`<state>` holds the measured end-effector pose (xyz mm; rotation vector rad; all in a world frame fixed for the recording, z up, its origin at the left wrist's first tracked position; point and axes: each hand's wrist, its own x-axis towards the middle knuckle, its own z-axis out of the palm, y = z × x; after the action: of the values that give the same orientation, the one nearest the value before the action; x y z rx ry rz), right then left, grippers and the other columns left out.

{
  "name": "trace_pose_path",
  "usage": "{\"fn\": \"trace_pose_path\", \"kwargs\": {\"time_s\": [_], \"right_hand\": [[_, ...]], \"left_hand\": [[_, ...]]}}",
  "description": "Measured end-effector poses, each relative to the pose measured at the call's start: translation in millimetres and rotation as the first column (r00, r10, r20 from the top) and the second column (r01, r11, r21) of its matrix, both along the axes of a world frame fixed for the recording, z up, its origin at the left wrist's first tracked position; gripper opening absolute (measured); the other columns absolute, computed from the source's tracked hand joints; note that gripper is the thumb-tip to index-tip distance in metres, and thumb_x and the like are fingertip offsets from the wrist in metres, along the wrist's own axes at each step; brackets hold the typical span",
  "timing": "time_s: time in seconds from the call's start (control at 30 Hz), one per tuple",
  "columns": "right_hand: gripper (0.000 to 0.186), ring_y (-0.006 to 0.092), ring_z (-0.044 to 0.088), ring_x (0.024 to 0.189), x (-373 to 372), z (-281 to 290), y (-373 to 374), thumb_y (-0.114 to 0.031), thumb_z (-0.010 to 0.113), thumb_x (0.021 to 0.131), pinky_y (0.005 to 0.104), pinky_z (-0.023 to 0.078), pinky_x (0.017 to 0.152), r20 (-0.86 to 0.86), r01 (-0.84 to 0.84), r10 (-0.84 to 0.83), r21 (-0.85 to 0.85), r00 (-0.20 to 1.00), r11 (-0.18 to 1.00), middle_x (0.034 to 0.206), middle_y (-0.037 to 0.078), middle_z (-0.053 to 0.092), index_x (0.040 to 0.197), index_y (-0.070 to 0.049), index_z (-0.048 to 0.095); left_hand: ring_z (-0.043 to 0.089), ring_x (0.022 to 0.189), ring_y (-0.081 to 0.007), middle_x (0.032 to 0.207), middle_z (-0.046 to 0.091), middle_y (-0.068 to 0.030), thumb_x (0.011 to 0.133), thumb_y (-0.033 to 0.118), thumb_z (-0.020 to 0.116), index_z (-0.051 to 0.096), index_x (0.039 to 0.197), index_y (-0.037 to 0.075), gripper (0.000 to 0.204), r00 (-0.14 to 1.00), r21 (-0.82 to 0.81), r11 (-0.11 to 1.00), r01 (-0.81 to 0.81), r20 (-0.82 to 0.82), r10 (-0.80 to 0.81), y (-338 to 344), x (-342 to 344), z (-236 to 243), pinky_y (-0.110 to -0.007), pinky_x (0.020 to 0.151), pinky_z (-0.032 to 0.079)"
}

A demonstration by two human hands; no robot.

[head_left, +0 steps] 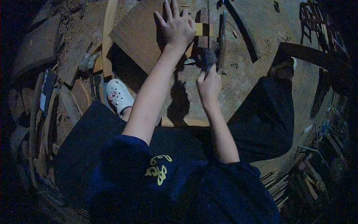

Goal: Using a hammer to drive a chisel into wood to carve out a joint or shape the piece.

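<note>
My left hand (176, 28) lies with its fingers spread on a brown wooden board or box (136, 35), near its right edge. Closed round a dark handle is my right hand (209, 84). The handle belongs to a tool with a long thin blade (209, 22), seen edge-on; it resembles a hand saw, but its kind is unclear in the dim light. Under or beside the blade shows a yellow patch (200, 29) among small wooden pieces. Just right of it lies a narrow, chisel-like tool (223, 31).
A curved wooden strip (109, 41) stands left of the board, near my white clog (118, 95). Farther right lies a dark curved strip (244, 31). Wood scraps (69, 99) crowd the left side, and stacked thin sticks (276, 186) lie at the lower right.
</note>
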<state>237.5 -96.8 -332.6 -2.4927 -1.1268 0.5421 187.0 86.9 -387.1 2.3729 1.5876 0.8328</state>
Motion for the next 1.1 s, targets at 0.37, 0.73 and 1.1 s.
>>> {"fn": "trace_pose_path", "kwargs": {"time_s": [0.37,0.73,1.1], "right_hand": [[0.041,0.0476,0.061,0.073,7.9,-10.5,-15.0,-0.014,0.059,0.079,0.0551,0.049,0.067,-0.087,-0.055,0.065,0.118,0.994,0.991,0.075,0.028,0.063,0.117,-0.001,0.052],[0.037,0.0486,0.061,0.078,2.6,2.4,-3.3,-0.013,0.057,0.08,0.0561,0.048,0.072,-0.088,0.002,0.001,0.042,0.996,0.999,0.077,0.029,0.063,0.115,0.0,0.052],[0.034,0.0483,0.06,0.076,0.1,-4.5,-0.5,-0.011,0.056,0.081,0.0552,0.046,0.068,-0.136,0.038,-0.023,0.106,0.99,0.994,0.081,0.029,0.063,0.113,-0.002,0.053]], "left_hand": [[0.019,0.141,-0.04,0.15,0.028,-0.0237,0.088,0.02,0.044,0.059,0.112,0.001,0.035,0.999,-0.013,1.0,-0.001,-0.047,0.0,-1.0,1.8,7.3,-0.065,0.109,0.008],[0.02,0.141,-0.0397,0.15,0.028,-0.0223,0.088,0.021,0.043,0.057,0.119,0.002,0.039,0.998,-0.05,0.999,0.004,-0.063,-0.008,-4.0,0.7,15.7,-0.063,0.11,0.011],[0.022,0.14,-0.0397,0.149,0.03,-0.0232,0.087,0.02,0.045,0.058,0.112,0.002,0.034,1.0,-0.049,0.999,-0.01,-0.021,0.009,-2.2,2.3,13.1,-0.063,0.11,0.01]]}}
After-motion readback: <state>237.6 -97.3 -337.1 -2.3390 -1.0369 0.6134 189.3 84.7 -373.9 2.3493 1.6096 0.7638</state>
